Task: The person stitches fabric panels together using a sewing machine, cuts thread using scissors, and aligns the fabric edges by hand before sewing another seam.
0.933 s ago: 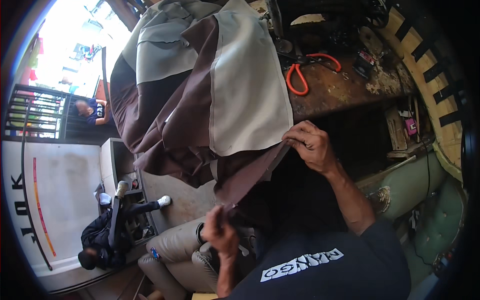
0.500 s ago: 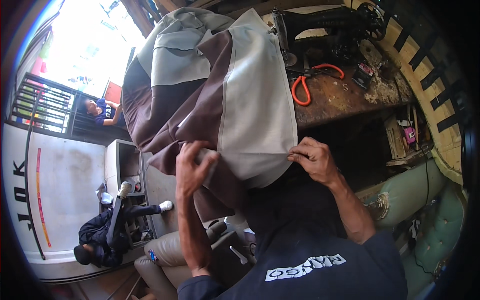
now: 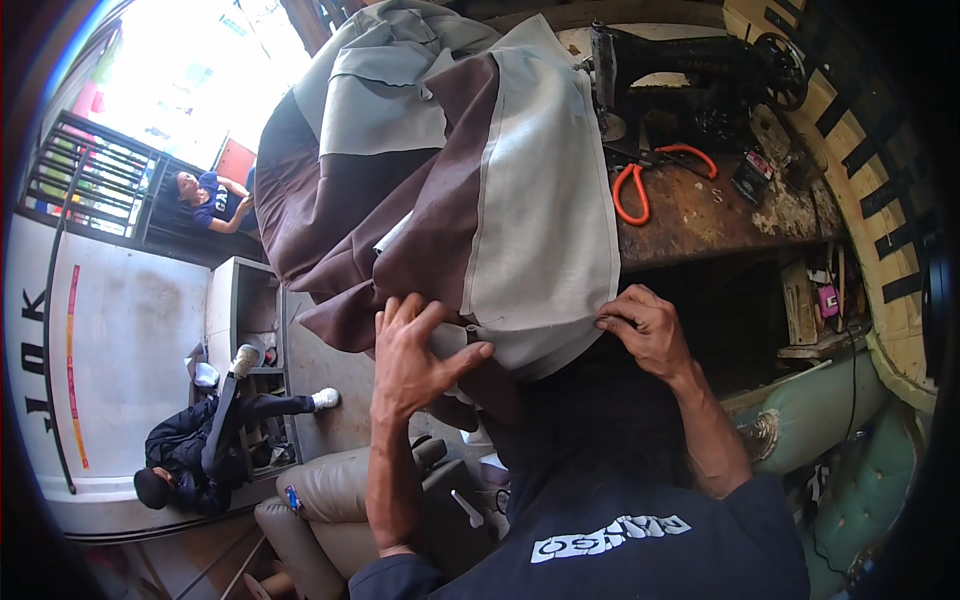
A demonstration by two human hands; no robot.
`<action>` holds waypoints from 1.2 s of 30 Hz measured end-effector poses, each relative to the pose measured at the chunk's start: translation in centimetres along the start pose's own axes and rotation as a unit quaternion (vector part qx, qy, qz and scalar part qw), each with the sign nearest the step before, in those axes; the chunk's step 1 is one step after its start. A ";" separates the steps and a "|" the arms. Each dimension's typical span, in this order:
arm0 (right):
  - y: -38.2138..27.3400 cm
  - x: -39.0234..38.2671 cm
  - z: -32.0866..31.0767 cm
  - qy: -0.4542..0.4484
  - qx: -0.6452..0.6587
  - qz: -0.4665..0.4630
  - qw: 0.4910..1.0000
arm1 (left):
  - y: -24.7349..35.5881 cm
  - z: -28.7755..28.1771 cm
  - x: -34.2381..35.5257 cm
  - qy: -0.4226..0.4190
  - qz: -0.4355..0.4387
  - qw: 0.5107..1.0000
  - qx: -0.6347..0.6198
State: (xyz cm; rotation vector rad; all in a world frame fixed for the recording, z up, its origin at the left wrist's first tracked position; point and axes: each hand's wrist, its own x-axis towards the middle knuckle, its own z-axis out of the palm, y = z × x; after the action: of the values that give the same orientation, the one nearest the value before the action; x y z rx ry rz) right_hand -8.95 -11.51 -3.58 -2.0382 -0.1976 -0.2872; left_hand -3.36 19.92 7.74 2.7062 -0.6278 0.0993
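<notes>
Left hand point(image 3: 415, 350) lies spread, fingers flat on the brown-and-grey fabric cover point(image 3: 450, 200), right hand point(image 3: 645, 330) pinches its grey hem at the near edge, and the cover spills over the worn bench point(image 3: 720, 215) beside orange-handled scissors point(image 3: 640, 180) and a black sewing machine point(image 3: 690, 70).

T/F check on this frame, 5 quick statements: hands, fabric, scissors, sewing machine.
1. The left hand lies flat on the brown and grey fabric. True.
2. The right hand holds the scissors. False: it pinches the fabric's lower edge.
3. The orange-handled scissors lie on the worn wooden table. True.
4. The black sewing machine sits at the near edge of the table, by the hands. False: it stands at the far end, beyond the scissors.
5. The fabric is a single plain colour. False: brown and grey panels are joined together.
</notes>
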 end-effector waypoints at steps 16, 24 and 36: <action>0.2 0.0 -0.3 0.006 -0.016 -0.021 1.000 | -1.2 -2.1 4.0 -0.143 0.013 0.982 -0.119; 0.4 0.1 -0.4 0.006 -0.006 -0.014 1.000 | -1.0 -2.8 5.9 -0.232 -0.009 0.970 -0.068; -0.6 1.7 -0.8 0.009 -0.019 -0.025 0.999 | -1.9 -3.3 6.8 -0.151 -0.007 0.981 -0.125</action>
State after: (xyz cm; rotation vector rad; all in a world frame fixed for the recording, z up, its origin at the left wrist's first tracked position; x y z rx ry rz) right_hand -7.54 -11.92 -2.22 -2.0687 -0.2347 -0.3428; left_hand 3.64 19.90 11.20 2.4976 -0.6571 -0.3759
